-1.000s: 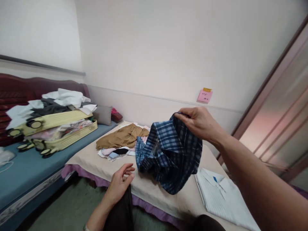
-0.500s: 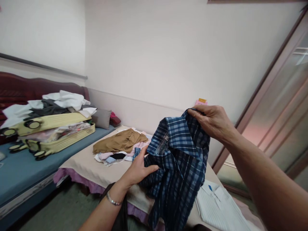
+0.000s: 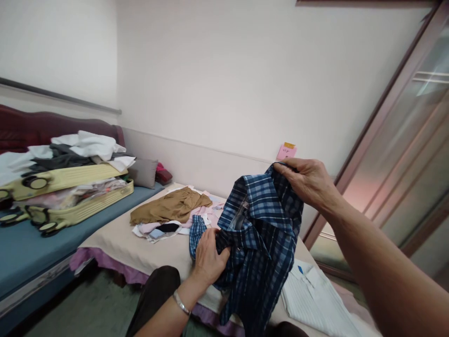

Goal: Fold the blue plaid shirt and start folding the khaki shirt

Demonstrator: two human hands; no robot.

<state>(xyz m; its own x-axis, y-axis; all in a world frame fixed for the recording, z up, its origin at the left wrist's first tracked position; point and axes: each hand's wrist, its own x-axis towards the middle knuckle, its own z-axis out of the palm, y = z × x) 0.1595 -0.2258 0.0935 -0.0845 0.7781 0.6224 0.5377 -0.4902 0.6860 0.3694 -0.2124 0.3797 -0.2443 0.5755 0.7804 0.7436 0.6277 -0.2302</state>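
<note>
A dark blue plaid shirt (image 3: 261, 243) hangs in front of me above a low table (image 3: 115, 241) draped in beige cloth. My right hand (image 3: 308, 181) pinches its upper edge near the collar and holds it up. Lower down, my left hand (image 3: 208, 260) grips a bunch of the same shirt's fabric at its left side. A silver bracelet sits on my left wrist. The shirt's bottom hangs past the table's front edge.
A brown garment (image 3: 170, 206) lies on a pile of light clothes (image 3: 157, 228) at the table's far side. A folded white striped shirt (image 3: 312, 299) lies at the right. An open yellow suitcase (image 3: 63, 196) heaped with clothes sits on the blue bed. A glass sliding door (image 3: 403, 164) stands right.
My left hand rose from near my lap, reached the plaid shirt and closed on its left side. My right hand lifted the shirt a little higher.
</note>
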